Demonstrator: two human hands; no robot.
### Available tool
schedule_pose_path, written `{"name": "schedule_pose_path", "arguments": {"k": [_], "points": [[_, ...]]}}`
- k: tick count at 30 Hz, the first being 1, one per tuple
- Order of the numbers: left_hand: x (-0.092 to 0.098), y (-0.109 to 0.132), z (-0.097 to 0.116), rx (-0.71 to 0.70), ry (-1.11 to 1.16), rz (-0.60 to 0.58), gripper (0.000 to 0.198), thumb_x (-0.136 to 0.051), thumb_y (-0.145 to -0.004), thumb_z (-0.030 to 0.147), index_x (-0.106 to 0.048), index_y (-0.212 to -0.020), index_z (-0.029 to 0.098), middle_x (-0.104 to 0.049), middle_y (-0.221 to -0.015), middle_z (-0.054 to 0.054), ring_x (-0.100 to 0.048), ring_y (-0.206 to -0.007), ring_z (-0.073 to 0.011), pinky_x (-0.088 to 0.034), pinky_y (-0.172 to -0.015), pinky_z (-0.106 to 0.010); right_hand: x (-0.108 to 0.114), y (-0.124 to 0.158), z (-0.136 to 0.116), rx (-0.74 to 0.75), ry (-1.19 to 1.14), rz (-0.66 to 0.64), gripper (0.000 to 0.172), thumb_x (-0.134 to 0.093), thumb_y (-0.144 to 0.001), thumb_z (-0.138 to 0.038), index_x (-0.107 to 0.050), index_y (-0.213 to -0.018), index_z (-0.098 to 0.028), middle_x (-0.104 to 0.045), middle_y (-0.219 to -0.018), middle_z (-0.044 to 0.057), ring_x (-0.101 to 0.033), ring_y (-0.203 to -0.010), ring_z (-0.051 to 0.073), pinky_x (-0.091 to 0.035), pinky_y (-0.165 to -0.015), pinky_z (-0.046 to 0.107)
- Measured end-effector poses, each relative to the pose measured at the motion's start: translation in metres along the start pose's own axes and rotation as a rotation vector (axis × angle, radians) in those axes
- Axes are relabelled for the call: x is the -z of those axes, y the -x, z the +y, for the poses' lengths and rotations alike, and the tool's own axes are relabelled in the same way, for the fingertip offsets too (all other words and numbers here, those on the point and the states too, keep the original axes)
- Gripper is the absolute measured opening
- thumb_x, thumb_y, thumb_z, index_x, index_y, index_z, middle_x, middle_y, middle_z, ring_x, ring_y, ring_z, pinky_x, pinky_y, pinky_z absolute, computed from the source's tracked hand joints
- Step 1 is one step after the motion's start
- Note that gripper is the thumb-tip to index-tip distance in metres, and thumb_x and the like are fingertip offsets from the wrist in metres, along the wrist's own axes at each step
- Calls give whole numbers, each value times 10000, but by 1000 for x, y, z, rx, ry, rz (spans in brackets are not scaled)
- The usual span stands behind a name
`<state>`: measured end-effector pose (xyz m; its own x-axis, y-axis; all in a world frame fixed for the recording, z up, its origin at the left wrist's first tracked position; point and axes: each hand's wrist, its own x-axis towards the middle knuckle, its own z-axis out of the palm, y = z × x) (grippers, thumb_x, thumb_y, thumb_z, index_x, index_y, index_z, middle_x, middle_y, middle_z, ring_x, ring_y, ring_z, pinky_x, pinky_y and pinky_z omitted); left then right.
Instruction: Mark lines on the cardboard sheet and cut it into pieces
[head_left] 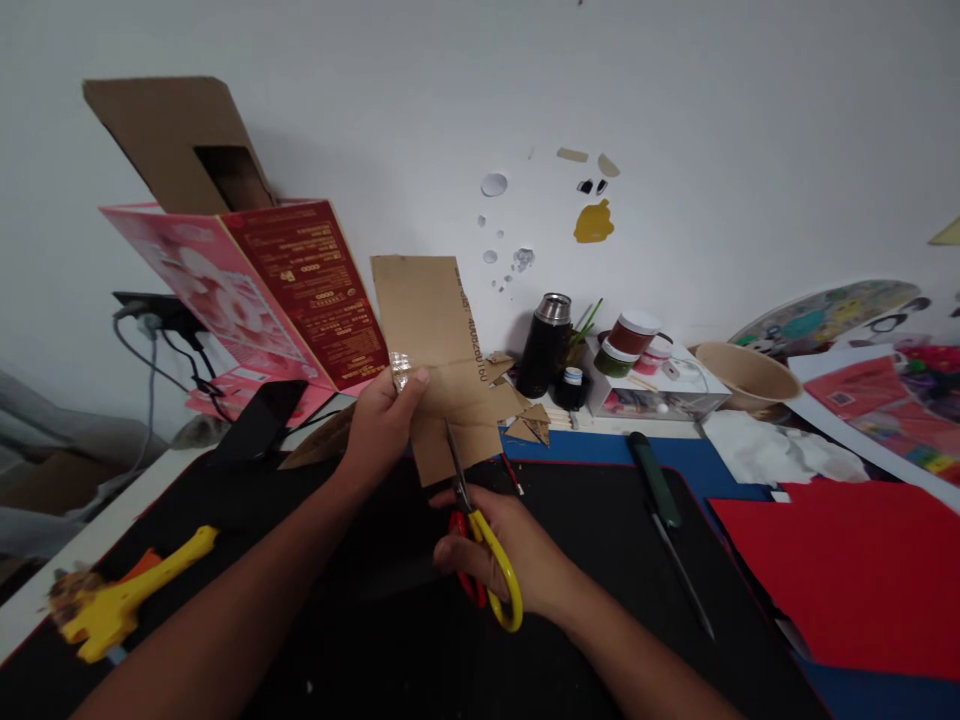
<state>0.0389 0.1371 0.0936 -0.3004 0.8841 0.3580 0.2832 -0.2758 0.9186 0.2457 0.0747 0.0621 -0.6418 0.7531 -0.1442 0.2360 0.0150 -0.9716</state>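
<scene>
One printed cardboard piece [450,370] is up near centre, left hand [380,425] pinching its nine o'clock edge, probably to steady it; right hand [517,545], around six, grips red-and-yellow scissors [492,541] pointing roughly toward twelve, seemingly for cutting access.

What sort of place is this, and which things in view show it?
Probably a craft desk: the right hand holds scissors against cardboard, lidded jars of what looks like paint stand behind, and a red sheet lies on the right.
</scene>
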Motion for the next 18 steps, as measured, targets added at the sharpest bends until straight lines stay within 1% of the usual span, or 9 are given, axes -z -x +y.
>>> {"name": "schedule_pose_path", "arguments": {"k": [4,8,11,18], "points": [[0,0,0,12,-5,-8,351,-624,-935,558,-662,-916,210,-690,-889,-37,-610,-823,-221,-485,-716,-317,1,0,-6,-5,18,-1,612,-844,-860,-515,-681,-1339,-171,-667,-782,-21,-638,-666,160,-475,-632,271],[1,0,2,14,-25,-7,356,-616,-937,567,-649,-885,217,-682,-865,-31,-593,-783,-210,-477,-683,-309,1,0,-7,-20,10,-18,628,-847,-856,-502,-663,-1353,-166,-658,-762,-32,-634,-614,156,-474,-589,264],[0,0,2,-2,-38,4,341,-617,-940,547,-646,-860,217,-675,-841,-23,-594,-774,-203,-474,-688,-306,1,1,-7,-22,-3,-20,632,-856,-847,-511,-666,-1351,-179,-659,-767,-32,-636,-623,158,-480,-597,267],[-1,0,0,23,20,-6,344,-629,-931,553,-661,-882,214,-698,-852,-26,-615,-764,-203,-491,-666,-296,1,1,-7,-24,-5,-20,652,-860,-844,-498,-657,-1377,-181,-676,-776,-28,-633,-641,162,-482,-626,282]]}}
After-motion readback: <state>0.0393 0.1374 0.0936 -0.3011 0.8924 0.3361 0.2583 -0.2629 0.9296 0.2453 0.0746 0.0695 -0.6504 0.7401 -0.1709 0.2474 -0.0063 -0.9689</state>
